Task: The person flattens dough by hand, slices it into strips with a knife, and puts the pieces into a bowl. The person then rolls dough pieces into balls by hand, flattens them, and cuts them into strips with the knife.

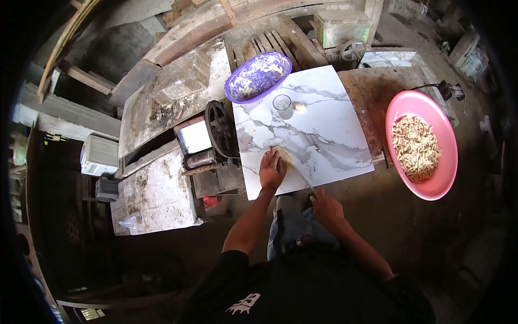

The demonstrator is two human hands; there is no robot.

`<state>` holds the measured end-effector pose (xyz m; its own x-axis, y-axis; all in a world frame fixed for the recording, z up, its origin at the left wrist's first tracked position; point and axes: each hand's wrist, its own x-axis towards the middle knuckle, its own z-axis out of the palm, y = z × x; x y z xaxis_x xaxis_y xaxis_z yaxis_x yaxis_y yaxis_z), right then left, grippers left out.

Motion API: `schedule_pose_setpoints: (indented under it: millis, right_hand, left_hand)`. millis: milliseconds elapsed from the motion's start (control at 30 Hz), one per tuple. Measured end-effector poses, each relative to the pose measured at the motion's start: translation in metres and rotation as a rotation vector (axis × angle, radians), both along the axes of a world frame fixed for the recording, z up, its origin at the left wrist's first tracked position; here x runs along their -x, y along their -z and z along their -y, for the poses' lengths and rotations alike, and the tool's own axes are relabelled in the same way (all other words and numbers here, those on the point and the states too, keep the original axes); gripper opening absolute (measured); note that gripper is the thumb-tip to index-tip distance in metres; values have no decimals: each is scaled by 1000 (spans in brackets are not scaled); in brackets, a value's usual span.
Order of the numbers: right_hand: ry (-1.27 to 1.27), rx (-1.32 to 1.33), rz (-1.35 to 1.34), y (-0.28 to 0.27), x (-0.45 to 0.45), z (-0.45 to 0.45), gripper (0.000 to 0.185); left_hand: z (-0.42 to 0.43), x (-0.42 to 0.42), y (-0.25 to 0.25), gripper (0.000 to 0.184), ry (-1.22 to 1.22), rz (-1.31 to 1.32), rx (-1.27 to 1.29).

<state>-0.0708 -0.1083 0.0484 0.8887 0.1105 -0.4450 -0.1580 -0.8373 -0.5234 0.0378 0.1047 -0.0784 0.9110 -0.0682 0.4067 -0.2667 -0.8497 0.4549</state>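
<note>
My left hand [272, 170] is on a flat, pale piece of dough [286, 157], its fingers bent and pressed onto it. In my right hand [327, 209] is the handle of a knife [304, 177], the blade slanting up and left to the dough's right edge. Both lie at the near part of a white marble-patterned board [324, 135]. Beyond them on the board stands a clear glass [282, 103], with a small pale lump [300, 108] beside it. My left fingers hide part of the dough.
A purple basin [258, 81] smeared with dough sits at the board's far left corner. To the right, a pink basin [449, 162] holds many pale strips [415, 148]. A hand-wheel machine [217, 128] borders the board's left side. A stained white table [156, 189] is farther left.
</note>
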Motion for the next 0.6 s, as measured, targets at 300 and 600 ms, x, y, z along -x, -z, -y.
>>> schedule_pose_setpoints:
  millis: [300,600]
  right_hand:
    - [-17,-90,139,18,-49,-41,23]
    - [-35,-23,163,13,-83,-67,26]
  left_hand:
    - [6,-7,-13,32,9,-19,22]
    - [2,-9,-18,37,77,-48,32]
